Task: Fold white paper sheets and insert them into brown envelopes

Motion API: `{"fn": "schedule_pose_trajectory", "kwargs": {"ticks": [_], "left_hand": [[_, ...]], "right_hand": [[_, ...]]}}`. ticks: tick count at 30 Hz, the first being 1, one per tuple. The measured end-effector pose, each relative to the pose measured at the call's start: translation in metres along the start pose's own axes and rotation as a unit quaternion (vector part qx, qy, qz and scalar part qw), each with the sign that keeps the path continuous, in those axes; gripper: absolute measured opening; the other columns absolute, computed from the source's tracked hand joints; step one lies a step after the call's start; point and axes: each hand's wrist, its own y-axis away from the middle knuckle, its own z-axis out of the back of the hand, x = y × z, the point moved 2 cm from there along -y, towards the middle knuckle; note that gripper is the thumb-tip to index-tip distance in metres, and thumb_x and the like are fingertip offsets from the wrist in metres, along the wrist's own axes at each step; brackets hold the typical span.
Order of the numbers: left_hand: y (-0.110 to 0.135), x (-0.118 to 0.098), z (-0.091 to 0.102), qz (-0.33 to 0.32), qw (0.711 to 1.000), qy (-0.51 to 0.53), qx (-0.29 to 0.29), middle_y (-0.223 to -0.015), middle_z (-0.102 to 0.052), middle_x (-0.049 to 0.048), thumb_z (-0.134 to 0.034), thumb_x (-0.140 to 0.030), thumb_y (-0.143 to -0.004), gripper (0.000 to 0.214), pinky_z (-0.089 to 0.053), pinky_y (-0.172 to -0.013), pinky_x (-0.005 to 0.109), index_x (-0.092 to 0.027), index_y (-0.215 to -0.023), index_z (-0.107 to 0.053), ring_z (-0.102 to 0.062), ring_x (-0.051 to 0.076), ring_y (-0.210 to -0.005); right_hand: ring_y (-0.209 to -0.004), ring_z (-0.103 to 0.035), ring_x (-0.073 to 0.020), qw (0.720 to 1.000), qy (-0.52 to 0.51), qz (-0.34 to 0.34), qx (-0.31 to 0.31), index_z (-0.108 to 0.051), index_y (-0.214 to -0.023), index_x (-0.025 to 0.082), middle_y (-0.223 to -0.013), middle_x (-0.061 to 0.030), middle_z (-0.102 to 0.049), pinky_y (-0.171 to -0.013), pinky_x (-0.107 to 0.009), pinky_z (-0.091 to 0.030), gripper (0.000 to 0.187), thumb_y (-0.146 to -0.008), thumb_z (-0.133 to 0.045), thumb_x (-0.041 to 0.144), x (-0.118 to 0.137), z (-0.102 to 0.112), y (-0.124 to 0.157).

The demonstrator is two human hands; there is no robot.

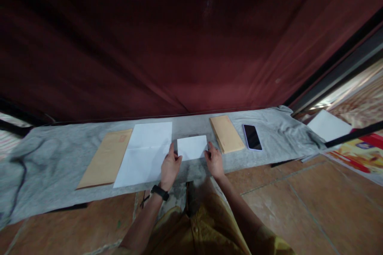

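A small folded sheet of white paper (192, 147) lies in front of me, level with the grey cloth. My left hand (170, 167) pinches its left edge near the lower corner, with the index finger reaching forward beside it. At the opposite edge, my right hand (214, 162) grips the paper between thumb and fingers. Larger white sheets (146, 153) with a crease across them lie flat just left of my left hand. Brown envelopes (227, 133) are stacked a little beyond my right hand.
Another brown envelope (106, 159) lies at the left, partly beside the white sheets. A smartphone (253, 137) rests right of the stacked envelopes. The narrow surface is covered by a rumpled grey cloth (278, 139). A dark red curtain (191, 48) hangs behind it; tiled floor (284, 203) lies below.
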Motion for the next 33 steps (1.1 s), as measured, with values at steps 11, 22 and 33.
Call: {"fn": "schedule_pose_trajectory", "kwargs": {"ticks": [11, 22, 33], "left_hand": [[0.000, -0.012, 0.003, 0.056, 0.995, -0.082, 0.017, -0.096, -0.074, 0.0067, -0.059, -0.030, -0.092, 0.078, -0.046, -0.073, 0.030, -0.019, -0.158, -0.021, -0.070, 0.022, -0.090], [0.000, -0.013, 0.000, 0.033, 0.995, -0.092, -0.001, -0.091, -0.072, 0.0090, -0.057, -0.024, -0.091, 0.077, -0.049, -0.078, 0.031, -0.011, -0.158, -0.019, -0.070, 0.024, -0.090], [0.013, -0.012, -0.012, -0.151, 0.978, -0.120, -0.073, -0.123, -0.064, 0.0146, -0.047, -0.013, -0.093, 0.050, -0.052, -0.097, 0.041, -0.015, -0.143, -0.047, -0.062, 0.027, -0.114]], "right_hand": [[-0.104, -0.059, -0.0301, 0.999, 0.053, 0.011, -0.003, -0.046, -0.146, 0.013, -0.117, -0.0170, -0.067, -0.096, -0.047, -0.044, 0.049, -0.099, -0.043, 0.026, 0.003, -0.006, -0.001], [-0.104, -0.057, -0.0321, 0.996, 0.084, 0.015, -0.004, -0.048, -0.144, 0.012, -0.111, -0.0179, -0.065, -0.093, -0.048, -0.044, 0.047, -0.100, -0.041, 0.028, 0.006, -0.005, 0.001], [-0.104, -0.056, -0.0322, 0.995, 0.099, 0.006, 0.005, -0.050, -0.143, 0.013, -0.111, -0.0183, -0.064, -0.092, -0.047, -0.044, 0.047, -0.100, -0.041, 0.028, 0.009, -0.003, 0.001]]}}
